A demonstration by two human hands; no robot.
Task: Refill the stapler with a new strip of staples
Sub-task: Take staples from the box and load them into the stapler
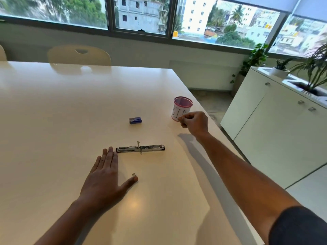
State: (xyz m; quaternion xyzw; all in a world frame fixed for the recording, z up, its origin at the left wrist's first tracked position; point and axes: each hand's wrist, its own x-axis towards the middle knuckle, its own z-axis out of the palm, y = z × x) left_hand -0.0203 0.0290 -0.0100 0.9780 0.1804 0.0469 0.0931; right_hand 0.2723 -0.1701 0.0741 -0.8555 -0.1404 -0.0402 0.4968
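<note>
Head view shows your left hand [104, 175], fingers spread flat on the surface [53, 121], just left of the opened stapler [140, 149] lying crosswise; your right hand [194, 122], fingers pinched shut on something unclear, hovers by the bin cup [182, 107], nearer the staple box [135, 120].

Glossy white table [53, 112], shiny metal stapler [140, 149], paper-wrapped cup [181, 108]

The stapler [140, 149] lies opened flat on the table [53, 112]. Behind it sits the staple box [135, 120]; behind and to its right, near the table edge, stands the cup [181, 108]. Before it lies 1 small metal piece [133, 174].
</note>
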